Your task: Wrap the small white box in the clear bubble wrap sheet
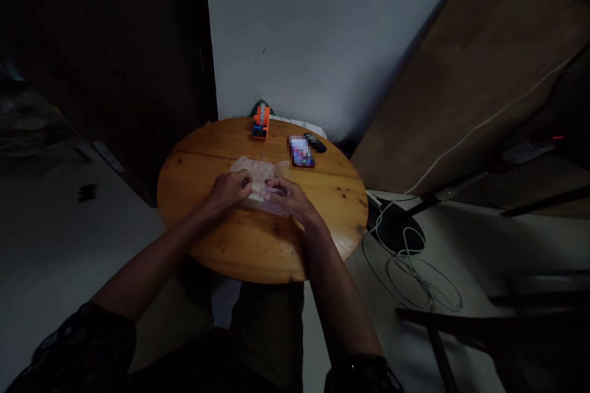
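Note:
A crinkled sheet of clear bubble wrap lies on the round wooden table, folded over or around something pale that I cannot make out. My left hand is at the wrap's left side, its fingers curled and closed on the plastic. From the right, my right hand pinches the wrap between thumb and fingers. A small gap separates the two hands, and the wrap's near edge runs between them.
Toward the back of the table stands an orange tape dispenser. A phone with a lit screen lies beside a small black object. Pale cable coils on the floor at the right, near a dark chair. A wall rises behind the table.

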{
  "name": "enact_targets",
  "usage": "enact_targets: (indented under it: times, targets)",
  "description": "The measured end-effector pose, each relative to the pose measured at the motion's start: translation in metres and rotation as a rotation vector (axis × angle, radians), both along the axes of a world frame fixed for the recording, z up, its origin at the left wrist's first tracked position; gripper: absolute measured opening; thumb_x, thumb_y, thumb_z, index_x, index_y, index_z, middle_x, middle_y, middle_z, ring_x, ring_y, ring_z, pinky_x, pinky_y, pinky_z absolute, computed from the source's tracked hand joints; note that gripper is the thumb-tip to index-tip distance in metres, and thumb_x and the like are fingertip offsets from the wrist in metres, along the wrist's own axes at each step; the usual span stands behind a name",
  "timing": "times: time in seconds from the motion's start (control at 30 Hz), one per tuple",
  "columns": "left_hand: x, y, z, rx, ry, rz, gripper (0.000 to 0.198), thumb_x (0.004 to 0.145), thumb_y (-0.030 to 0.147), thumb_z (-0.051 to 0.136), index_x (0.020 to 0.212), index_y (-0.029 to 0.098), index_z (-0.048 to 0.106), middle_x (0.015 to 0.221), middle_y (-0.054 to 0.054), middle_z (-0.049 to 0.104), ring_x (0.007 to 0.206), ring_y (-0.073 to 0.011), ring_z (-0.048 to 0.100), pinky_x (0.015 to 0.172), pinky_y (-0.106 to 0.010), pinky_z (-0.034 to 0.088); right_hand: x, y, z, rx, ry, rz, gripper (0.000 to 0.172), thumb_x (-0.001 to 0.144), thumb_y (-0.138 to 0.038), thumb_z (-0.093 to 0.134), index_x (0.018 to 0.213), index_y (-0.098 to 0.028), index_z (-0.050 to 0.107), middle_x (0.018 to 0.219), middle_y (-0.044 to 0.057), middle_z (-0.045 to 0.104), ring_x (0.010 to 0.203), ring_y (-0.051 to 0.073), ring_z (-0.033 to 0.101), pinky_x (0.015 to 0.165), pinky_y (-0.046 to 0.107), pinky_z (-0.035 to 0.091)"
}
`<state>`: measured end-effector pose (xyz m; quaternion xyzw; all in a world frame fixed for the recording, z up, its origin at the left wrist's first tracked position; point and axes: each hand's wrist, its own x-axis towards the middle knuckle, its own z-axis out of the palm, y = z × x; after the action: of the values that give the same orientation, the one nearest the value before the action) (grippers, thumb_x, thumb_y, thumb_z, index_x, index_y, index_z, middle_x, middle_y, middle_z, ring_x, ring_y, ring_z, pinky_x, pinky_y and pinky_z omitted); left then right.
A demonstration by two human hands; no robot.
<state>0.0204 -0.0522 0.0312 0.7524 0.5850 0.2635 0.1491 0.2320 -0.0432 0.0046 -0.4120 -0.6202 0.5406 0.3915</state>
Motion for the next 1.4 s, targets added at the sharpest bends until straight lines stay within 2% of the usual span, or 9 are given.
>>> enact_targets:
  times: [0.1,0.3,0.53,0.87,1.0,1.1,1.23,1.3,1.4]
  targets:
    - [-0.004,0.007,-0.001,-0.081,-0.088,0.01,0.02,0.073,0.027,0.055,0.085,0.021,0.069,0.08,-0.002,0.072,0.072,-0.019,0.062,0.067,-0.028,0.044,-0.006,0.002,-0.006,0.01,-0.004,-0.059,0.041,0.063,-0.053,0.081,0.076,-0.018,0.063,0.083,0.0,0.064,0.066,0.011,0.051,0.059,0.024,0.039]
    - [-0.013,0.007,-0.005,-0.168,-0.22,0.001,0.035,0.065,0.04,0.067,0.094,0.02,0.069,0.084,-0.001,0.069,0.08,-0.0209,0.061,0.07,-0.029,0.045,-0.013,-0.002,-0.006,0.004,0.031,-0.062,0.041,0.068,-0.056,0.075,0.071,-0.019,0.059,0.062,-0.004,0.05,0.056,0.009,0.039,0.053,0.022,0.031]
    - [-0.003,0.004,-0.018,-0.165,-0.397,0.014,0.021,0.07,0.039,0.059,0.071,0.018,0.062,0.064,0.003,0.055,0.063,-0.0143,0.05,0.057,-0.024,0.037,-0.016,-0.002,-0.008,-0.007,0.026,-0.112,0.043,0.066,-0.058,0.076,0.07,-0.02,0.057,0.06,-0.005,0.047,0.053,0.008,0.036,0.05,0.022,0.028]
    - [-0.001,0.001,-0.019,-0.161,-0.478,0.004,0.015,0.065,0.032,0.06,0.071,0.018,0.06,0.063,0.004,0.053,0.06,-0.0122,0.046,0.052,-0.022,0.034,-0.016,0.005,-0.02,0.058,-0.037,-0.15,0.027,0.069,-0.044,0.069,0.069,-0.02,0.056,0.06,-0.005,0.051,0.054,0.009,0.041,0.052,0.023,0.034]
    - [-0.003,0.006,-0.014,-0.274,-0.488,-0.024,0.022,0.061,0.035,0.063,0.075,0.018,0.062,0.064,0.004,0.054,0.059,-0.0125,0.048,0.052,-0.023,0.035,-0.009,0.011,-0.021,0.19,-0.172,-0.294,0.013,0.072,-0.034,0.061,0.071,-0.021,0.057,0.066,-0.002,0.057,0.062,0.014,0.051,0.061,0.028,0.041]
    - [-0.005,0.008,-0.012,-0.311,-0.473,-0.033,0.024,0.062,0.037,0.063,0.076,0.018,0.062,0.063,0.004,0.055,0.058,-0.0131,0.049,0.053,-0.023,0.035,-0.01,0.003,-0.011,0.482,-0.337,-0.414,0.012,0.08,-0.028,0.055,0.084,-0.022,0.065,0.087,0.005,0.067,0.084,0.022,0.06,0.079,0.035,0.046]
    - [-0.005,0.011,-0.013,-0.286,-0.431,-0.058,0.023,0.064,0.037,0.062,0.077,0.018,0.064,0.066,0.003,0.057,0.062,-0.0136,0.051,0.057,-0.024,0.038,-0.021,-0.016,0.006,0.825,-0.608,-0.166,0.015,0.087,-0.024,0.057,0.091,-0.021,0.071,0.106,0.009,0.072,0.104,0.027,0.06,0.098,0.044,0.036]
    - [-0.004,0.014,-0.012,-0.273,-0.403,-0.072,0.023,0.064,0.036,0.063,0.078,0.017,0.065,0.071,0.002,0.061,0.067,-0.0145,0.054,0.061,-0.025,0.042,-0.026,-0.022,0.01,0.865,-0.724,-0.01,0.014,0.087,-0.024,0.06,0.091,-0.021,0.073,0.105,0.008,0.074,0.1,0.026,0.059,0.098,0.045,0.033]
    - [-0.009,0.014,-0.007,-0.28,-0.404,-0.087,0.027,0.063,0.035,0.065,0.084,0.017,0.065,0.082,-0.001,0.065,0.077,-0.0171,0.059,0.069,-0.028,0.047,-0.029,-0.024,0.013,0.865,-0.807,0.061,0.016,0.089,-0.026,0.061,0.097,-0.021,0.075,0.107,0.008,0.075,0.099,0.026,0.058,0.096,0.044,0.031]
